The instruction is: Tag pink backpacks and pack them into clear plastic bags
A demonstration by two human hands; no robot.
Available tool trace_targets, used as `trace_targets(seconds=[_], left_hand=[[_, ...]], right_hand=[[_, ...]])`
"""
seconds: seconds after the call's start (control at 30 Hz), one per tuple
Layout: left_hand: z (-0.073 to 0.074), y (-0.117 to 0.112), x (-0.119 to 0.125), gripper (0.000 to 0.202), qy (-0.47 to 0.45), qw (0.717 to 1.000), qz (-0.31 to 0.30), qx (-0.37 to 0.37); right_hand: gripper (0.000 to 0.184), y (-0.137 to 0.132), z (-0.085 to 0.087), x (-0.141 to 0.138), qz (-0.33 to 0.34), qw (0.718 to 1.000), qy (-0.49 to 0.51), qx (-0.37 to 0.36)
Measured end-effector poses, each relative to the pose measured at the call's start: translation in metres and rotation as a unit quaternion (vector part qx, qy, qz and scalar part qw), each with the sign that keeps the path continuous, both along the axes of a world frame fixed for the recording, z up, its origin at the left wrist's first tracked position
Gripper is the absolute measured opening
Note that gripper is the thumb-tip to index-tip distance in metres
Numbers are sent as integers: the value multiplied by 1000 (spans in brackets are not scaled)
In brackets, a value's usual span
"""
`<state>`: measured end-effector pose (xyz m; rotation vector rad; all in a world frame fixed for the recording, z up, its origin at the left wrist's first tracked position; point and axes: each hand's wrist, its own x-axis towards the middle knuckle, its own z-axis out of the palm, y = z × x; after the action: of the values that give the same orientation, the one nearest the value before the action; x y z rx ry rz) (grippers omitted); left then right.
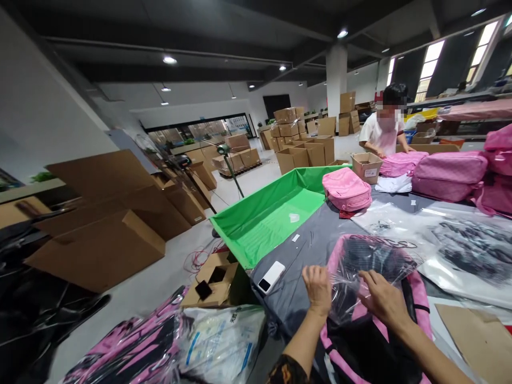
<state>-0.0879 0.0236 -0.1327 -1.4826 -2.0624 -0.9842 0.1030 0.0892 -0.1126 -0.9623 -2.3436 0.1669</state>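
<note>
A pink and black backpack (418, 298) lies on the grey table (308, 245) in front of me, partly inside a clear plastic bag (368, 261). My left hand (318, 288) grips the bag's left edge with its fingers closed. My right hand (382, 298) pinches the plastic over the backpack's top. A white phone (271, 277) lies on the table just left of my left hand.
A green fabric bin (264, 218) adjoins the table's left end. Pink backpacks (346, 189) and printed plastic bags (468, 248) lie farther along. A person in a white shirt (384, 133) works at the far end. Cardboard boxes (108, 245) and bagged backpacks (136, 346) cover the floor at left.
</note>
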Motion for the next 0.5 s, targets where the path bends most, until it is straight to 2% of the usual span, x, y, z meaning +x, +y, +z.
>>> trace_targets(seconds=[0.07,0.13,0.23,0.3,0.37,0.43,0.5], left_hand=[[-7,-2,-12,25,-8,1000,-5,26],[-17,-13,-16,30,-14,998,-25,62],[-33,-32,-12,34,-64,992,-59,94],[-41,-38,-12,31,-178,980,-65,53],[-42,-33,-19,23,-355,934,-40,-22],[-40,-17,-31,9,-498,863,-3,-85],[-36,11,-44,24,-579,806,10,-123]], right_hand=[[30,5,-8,29,-58,993,-48,90],[30,15,-16,63,-155,979,-52,122],[29,29,-21,110,-299,950,12,86],[29,39,-20,135,-360,928,93,13],[24,50,-19,153,-384,895,199,-112],[16,65,-19,162,-376,844,294,-244],[10,83,-20,164,-343,801,362,-331]])
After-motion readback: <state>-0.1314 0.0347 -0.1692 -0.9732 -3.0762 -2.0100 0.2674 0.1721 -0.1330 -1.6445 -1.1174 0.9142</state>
